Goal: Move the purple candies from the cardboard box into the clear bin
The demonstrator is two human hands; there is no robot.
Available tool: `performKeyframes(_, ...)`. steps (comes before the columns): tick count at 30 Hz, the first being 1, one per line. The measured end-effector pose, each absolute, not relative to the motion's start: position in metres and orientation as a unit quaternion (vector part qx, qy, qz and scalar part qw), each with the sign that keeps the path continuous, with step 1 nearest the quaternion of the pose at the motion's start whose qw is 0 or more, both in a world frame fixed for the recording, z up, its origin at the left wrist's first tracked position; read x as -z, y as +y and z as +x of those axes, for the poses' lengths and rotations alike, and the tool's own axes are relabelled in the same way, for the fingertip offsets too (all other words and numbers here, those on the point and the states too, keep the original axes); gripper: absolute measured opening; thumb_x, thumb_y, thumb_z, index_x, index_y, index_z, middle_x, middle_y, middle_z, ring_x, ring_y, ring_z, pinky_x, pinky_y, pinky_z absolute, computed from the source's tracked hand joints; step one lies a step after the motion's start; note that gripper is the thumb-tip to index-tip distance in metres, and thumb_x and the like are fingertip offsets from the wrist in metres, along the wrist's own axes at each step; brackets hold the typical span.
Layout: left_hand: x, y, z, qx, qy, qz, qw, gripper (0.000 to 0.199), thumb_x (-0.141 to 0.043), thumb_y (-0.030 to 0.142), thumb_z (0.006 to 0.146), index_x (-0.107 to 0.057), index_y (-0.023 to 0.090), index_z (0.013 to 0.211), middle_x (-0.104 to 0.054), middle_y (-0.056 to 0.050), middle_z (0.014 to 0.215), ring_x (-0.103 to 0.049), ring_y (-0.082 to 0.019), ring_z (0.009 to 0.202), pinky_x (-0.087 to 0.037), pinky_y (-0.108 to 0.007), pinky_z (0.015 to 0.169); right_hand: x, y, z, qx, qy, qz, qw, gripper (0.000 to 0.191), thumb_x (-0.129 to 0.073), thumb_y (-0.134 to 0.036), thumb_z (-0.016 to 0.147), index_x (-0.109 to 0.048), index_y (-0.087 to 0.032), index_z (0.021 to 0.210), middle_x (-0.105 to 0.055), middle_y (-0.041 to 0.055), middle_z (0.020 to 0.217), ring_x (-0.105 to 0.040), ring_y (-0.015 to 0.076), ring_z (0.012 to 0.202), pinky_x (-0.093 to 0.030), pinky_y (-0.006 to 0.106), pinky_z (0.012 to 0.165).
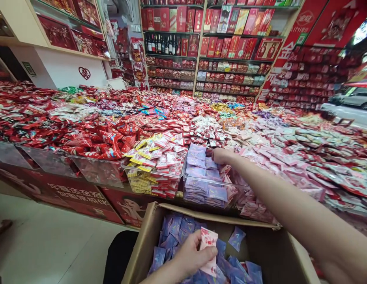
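Note:
Over an open cardboard box [298, 252], my left hand [189, 254] is closed around a small pink-and-white packet [209, 248] with red print. Below it, loose purple-blue packets [174, 228] lie in the box, mostly toward its left and front. My right hand [221, 156] reaches into a clear bin [201, 180] on the counter, its fingers curled downward beside rows of pale purple packets [196, 161]. What those fingers hold, if anything, is hidden. Pink packets stand along that bin's right side, close to my right wrist.
Left of the purple rows is a bin of yellow, white and red packets [156, 157]; farther left lie red packets [103, 142]. Pink packets [278, 161] spread under my right forearm. Behind the counter, shelves [174, 33] hold red boxes and bottles. Tiled floor [53, 236] shows at lower left.

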State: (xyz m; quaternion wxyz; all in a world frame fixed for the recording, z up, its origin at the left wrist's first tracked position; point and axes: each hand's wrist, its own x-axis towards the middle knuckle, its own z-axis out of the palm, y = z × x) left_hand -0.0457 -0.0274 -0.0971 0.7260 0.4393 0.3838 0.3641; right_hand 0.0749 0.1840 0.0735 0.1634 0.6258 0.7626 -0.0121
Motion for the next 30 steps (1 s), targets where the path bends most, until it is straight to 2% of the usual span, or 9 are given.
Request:
performKeyframes(3, 0.099, -0.028, -0.045, -0.354, 0.382, 0.444, 0.729, 0.044, -0.067, 0.049, 0.053, -0.044, 0.015, 0.07, -0.038, 0.006, 0.057, -0.031, -0.005, 0.05, -0.027, -0.019, 0.049, -0.065, 0.185, 0.077, -0.02, 0.78, 0.608, 0.147, 0.029, -0.049, -0.007, 0.067, -0.063, -0.006, 0.093, -0.063, 0.0182, 0.094, -0.059, 0.0238, 0.085, -0.043, 0.027, 0.066)
performKeyframes(5, 0.099, -0.028, -0.045, -0.35, 0.38, 0.449, 0.729, 0.045, -0.067, 0.049, 0.053, -0.045, 0.014, 0.071, -0.038, 0.006, 0.059, -0.031, -0.005, 0.051, -0.027, -0.019, 0.05, -0.061, 0.183, 0.079, -0.029, 0.794, 0.592, 0.135, 0.031, -0.048, -0.011, 0.07, -0.061, -0.009, 0.097, -0.062, 0.0166, 0.098, -0.058, 0.0231, 0.088, -0.043, 0.027, 0.067)
performKeyframes(8, 0.099, -0.029, -0.044, -0.347, 0.381, 0.455, 0.726, 0.044, -0.067, 0.048, 0.053, -0.047, 0.014, 0.072, -0.039, 0.005, 0.06, -0.032, -0.006, 0.053, -0.027, -0.019, 0.051, -0.057, 0.181, 0.08, -0.014, 0.818, 0.558, 0.138, 0.026, -0.055, -0.02, 0.067, -0.063, -0.015, 0.091, -0.064, 0.0105, 0.093, -0.059, 0.0205, 0.082, -0.043, 0.024, 0.064)
performKeyframes(10, 0.099, -0.029, -0.044, -0.346, 0.384, 0.455, 0.725, 0.043, -0.068, 0.047, 0.053, -0.048, 0.014, 0.073, -0.039, 0.005, 0.061, -0.032, -0.006, 0.054, -0.028, -0.019, 0.052, -0.054, 0.181, 0.081, -0.013, 0.831, 0.539, 0.14, 0.025, -0.059, -0.021, 0.063, -0.064, -0.015, 0.087, -0.065, 0.0104, 0.091, -0.059, 0.0211, 0.082, -0.043, 0.024, 0.065)
performKeyframes(13, 0.101, -0.029, -0.044, -0.346, 0.389, 0.45, 0.725, 0.043, -0.068, 0.047, 0.054, -0.048, 0.014, 0.074, -0.04, 0.005, 0.061, -0.032, -0.006, 0.054, -0.029, -0.019, 0.052, -0.048, 0.185, 0.084, -0.03, 0.838, 0.529, 0.13, 0.024, -0.055, -0.015, 0.066, -0.063, -0.011, 0.088, -0.064, 0.0141, 0.093, -0.057, 0.0232, 0.088, -0.042, 0.025, 0.07)
performKeyframes(17, 0.104, -0.027, -0.044, -0.355, 0.391, 0.451, 0.719, 0.042, -0.067, 0.047, 0.054, -0.047, 0.014, 0.072, -0.038, 0.006, 0.06, -0.032, -0.006, 0.054, -0.029, -0.019, 0.052, -0.046, 0.191, 0.09, -0.028, 0.835, 0.535, 0.126, 0.024, -0.05, -0.008, 0.068, -0.063, -0.012, 0.087, -0.065, 0.0122, 0.09, -0.059, 0.0213, 0.083, -0.042, 0.024, 0.067)
performKeyframes(22, 0.102, -0.027, -0.044, -0.35, 0.395, 0.46, 0.713, 0.04, -0.067, 0.045, 0.055, -0.047, 0.014, 0.07, -0.039, 0.005, 0.059, -0.032, -0.006, 0.054, -0.029, -0.02, 0.052, -0.049, 0.195, 0.093, -0.042, 0.831, 0.545, 0.102, 0.035, -0.044, -0.005, 0.07, -0.057, -0.012, 0.102, -0.06, 0.0142, 0.101, -0.056, 0.0232, 0.092, -0.041, 0.027, 0.07)
performKeyframes(30, 0.1, -0.027, -0.043, -0.35, 0.403, 0.456, 0.712, 0.04, -0.067, 0.045, 0.056, -0.047, 0.014, 0.071, -0.04, 0.006, 0.059, -0.032, -0.005, 0.053, -0.028, -0.019, 0.052, -0.058, 0.192, 0.084, -0.024, 0.831, 0.538, 0.137, 0.038, -0.047, -0.003, 0.067, -0.059, -0.012, 0.101, -0.061, 0.0138, 0.101, -0.057, 0.0237, 0.092, -0.043, 0.026, 0.07)
